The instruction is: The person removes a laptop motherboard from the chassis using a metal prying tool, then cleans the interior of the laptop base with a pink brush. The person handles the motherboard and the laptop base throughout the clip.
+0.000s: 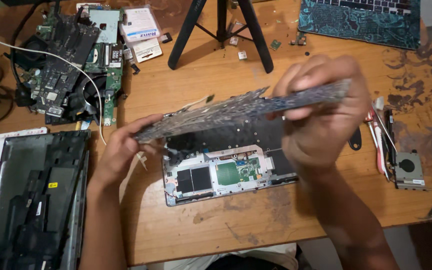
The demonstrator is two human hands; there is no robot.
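Both hands hold a flat laptop keyboard panel (226, 110), seen nearly edge-on and blurred, lifted above an opened laptop shell (221, 172). My left hand (121, 150) grips the panel's left end. My right hand (321, 115) grips its right end, fingers wrapped over the top edge. A thin ribbon tab sticks up from the panel near its middle. The shell lies on the wooden table (216, 225) and shows a green circuit board and dark square parts inside.
A stack of circuit boards and fans (71, 65) lies at the back left. A dark laptop base (31, 200) sits at the left edge. Black tripod legs (221, 30) stand at the back. A small fan (410, 170) and red-handled tools (378, 140) lie at the right. Another laptop (361, 20) is at the back right.
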